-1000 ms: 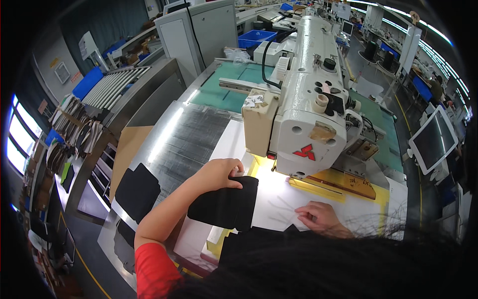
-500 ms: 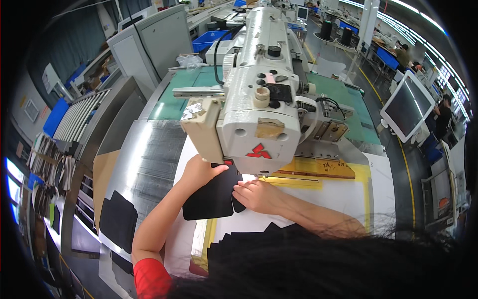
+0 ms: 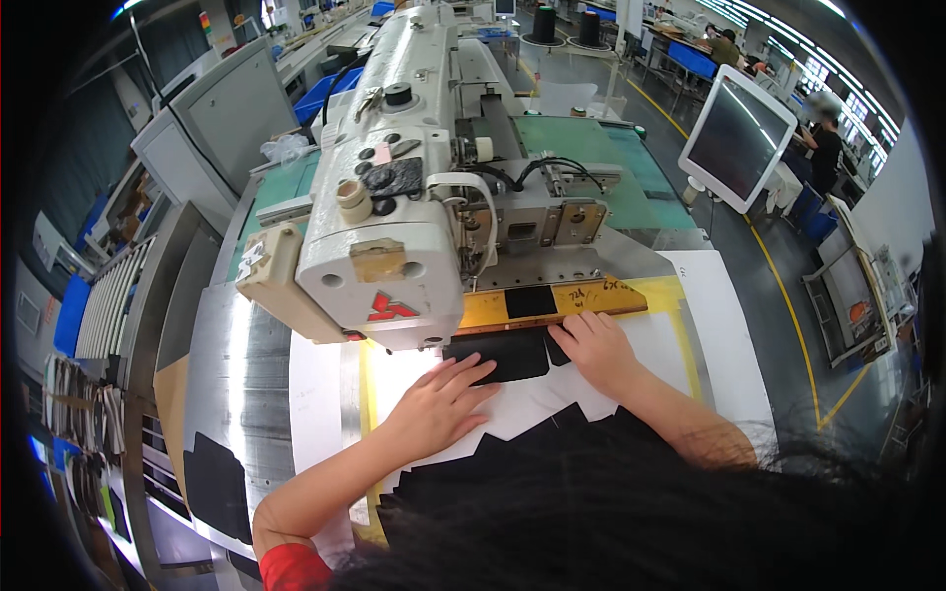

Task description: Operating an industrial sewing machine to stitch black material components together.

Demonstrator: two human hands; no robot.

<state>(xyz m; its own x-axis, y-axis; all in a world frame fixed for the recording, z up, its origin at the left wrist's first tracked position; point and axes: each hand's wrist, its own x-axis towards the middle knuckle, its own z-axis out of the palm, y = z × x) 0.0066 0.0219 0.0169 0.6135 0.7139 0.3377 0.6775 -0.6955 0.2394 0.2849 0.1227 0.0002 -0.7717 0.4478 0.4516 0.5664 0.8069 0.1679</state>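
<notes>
A flat black fabric-like panel [image 3: 512, 362] lies on the white sheet [image 3: 547, 396], just right of the sewing machine head [image 3: 379, 266]. Its far edge meets the front of a yellow clamp plate [image 3: 581, 298]. My left hand [image 3: 441, 406] rests with spread fingers, the tips on the panel's near left part. Beside the panel's right end is a narrow black piece [image 3: 557, 349]. My right hand [image 3: 603, 357] lies there with fingers extended, touching that piece and reaching the plate's front edge. Underneath the fingertips, the contact is partly hidden.
Overlapping black pieces [image 3: 493, 471] spread along the near side, partly behind dark hair. More black pieces [image 3: 217, 483] lie on the metal table at left. A monitor [image 3: 739, 138] stands at right. Farther back, a person [image 3: 820, 143] sits near the aisle.
The view has swung right. Both hands and the black panel have shifted from left of the machine head to its right, against the yellow plate. My left hand has released its edge grip and spread out.
</notes>
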